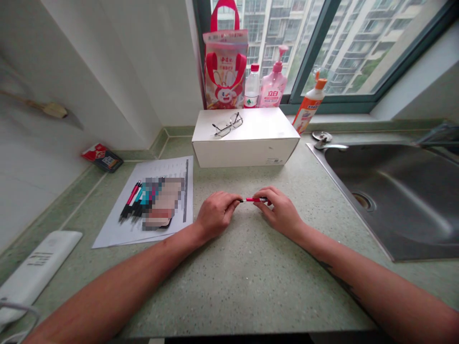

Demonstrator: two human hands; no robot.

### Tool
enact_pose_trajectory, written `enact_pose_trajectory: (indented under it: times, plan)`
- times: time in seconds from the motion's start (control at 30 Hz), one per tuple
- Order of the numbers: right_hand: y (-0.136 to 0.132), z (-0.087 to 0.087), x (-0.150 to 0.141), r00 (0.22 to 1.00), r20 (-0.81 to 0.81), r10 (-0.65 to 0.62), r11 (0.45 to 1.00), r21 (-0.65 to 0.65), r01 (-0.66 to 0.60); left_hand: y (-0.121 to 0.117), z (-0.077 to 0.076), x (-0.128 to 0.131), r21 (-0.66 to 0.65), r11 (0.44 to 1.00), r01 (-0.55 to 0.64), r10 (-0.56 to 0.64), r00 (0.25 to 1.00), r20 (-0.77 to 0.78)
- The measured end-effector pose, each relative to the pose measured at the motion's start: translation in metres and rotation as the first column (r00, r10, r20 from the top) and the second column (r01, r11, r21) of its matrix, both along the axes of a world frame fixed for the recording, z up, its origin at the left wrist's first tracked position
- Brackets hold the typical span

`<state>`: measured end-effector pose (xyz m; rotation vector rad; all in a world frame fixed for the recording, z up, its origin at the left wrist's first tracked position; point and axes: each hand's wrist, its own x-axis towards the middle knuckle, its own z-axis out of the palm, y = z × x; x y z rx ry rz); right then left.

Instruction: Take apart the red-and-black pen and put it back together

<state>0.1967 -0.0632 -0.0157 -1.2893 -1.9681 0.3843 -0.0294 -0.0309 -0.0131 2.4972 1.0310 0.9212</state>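
Observation:
A pink and black pen [254,199] spans the gap between my two hands, lying roughly level above the counter. My left hand [218,213] pinches its dark end between thumb and forefinger. On the other side, the thumb and fingers of my right hand [278,209] close around the pink barrel. A thin pale length shows between the dark end and the barrel. To the left, several pens [132,199] with pink, teal and black parts lie on white printed sheets [114,229]. A blurred-out flat object [164,203] covers part of the sheets beside them.
Behind my hands stands a white box [240,152] with eyeglasses [228,125] on top. A steel sink [401,200] is set into the counter at right. Bottles, including a pink pump bottle [273,88], line the window. A white power strip [39,267] lies at left.

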Motion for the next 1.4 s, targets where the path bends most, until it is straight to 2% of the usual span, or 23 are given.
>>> enact_pose_trajectory:
  times: [0.1, 0.23, 0.4, 0.53, 0.63, 0.73, 0.83, 0.9, 1.0, 1.07, 1.2, 1.27, 1.4]
  plan:
    - [0.001, 0.0, 0.0, 1.0, 0.021, 0.019, 0.999, 0.028, -0.02, 0.0, 0.0, 0.001, 0.025, 0.999, 0.022, -0.021, 1.0, -0.022]
    - [0.003, 0.001, 0.002, 0.989, 0.144, 0.036, 0.99, 0.128, -0.055, 0.0, -0.002, 0.001, 0.048, 0.998, 0.031, -0.028, 0.998, -0.058]
    - [0.009, 0.004, 0.01, 0.947, 0.32, -0.041, 0.974, 0.226, -0.034, -0.001, -0.005, 0.001, 0.041, 0.999, -0.007, 0.01, 0.997, -0.078]
    - [0.013, 0.006, 0.016, 0.938, 0.336, -0.08, 0.97, 0.243, -0.004, -0.001, -0.006, 0.001, 0.029, 0.998, -0.054, 0.056, 0.995, -0.084]
    - [0.015, 0.003, 0.019, 0.97, 0.199, -0.143, 0.974, 0.203, 0.102, 0.001, -0.006, 0.0, -0.009, 0.995, -0.096, 0.095, 0.994, -0.046]
    - [0.017, -0.004, 0.02, 0.969, -0.122, -0.217, 0.974, 0.042, 0.223, 0.003, -0.006, -0.002, -0.049, 0.988, -0.143, 0.145, 0.989, 0.026]
    - [0.02, -0.01, 0.017, 0.843, -0.482, -0.239, 0.971, -0.143, 0.194, 0.003, -0.005, -0.002, -0.081, 0.984, -0.158, 0.164, 0.984, 0.07]
    - [0.021, -0.012, 0.014, 0.763, -0.605, -0.229, 0.969, -0.22, 0.117, 0.003, -0.004, -0.002, -0.096, 0.984, -0.15, 0.157, 0.985, 0.077]
    - [0.021, -0.011, 0.009, 0.735, -0.637, -0.231, 0.954, -0.295, 0.044, 0.003, -0.005, -0.001, -0.112, 0.984, -0.142, 0.151, 0.985, 0.08]
    - [0.02, -0.009, 0.006, 0.737, -0.634, -0.233, 0.952, -0.302, 0.041, 0.004, -0.005, 0.0, -0.118, 0.983, -0.138, 0.149, 0.985, 0.085]
    - [0.022, -0.008, 0.001, 0.716, -0.656, -0.237, 0.969, -0.212, 0.127, 0.008, -0.007, 0.004, -0.114, 0.985, -0.13, 0.142, 0.985, 0.101]
    - [0.024, -0.009, -0.001, 0.718, -0.656, -0.231, 0.971, -0.2, 0.13, 0.01, -0.008, 0.006, -0.108, 0.986, -0.125, 0.136, 0.985, 0.104]
    - [0.026, -0.011, -0.004, 0.767, -0.611, -0.198, 0.98, -0.148, 0.136, 0.012, -0.008, 0.008, -0.08, 0.991, -0.11, 0.119, 0.986, 0.116]
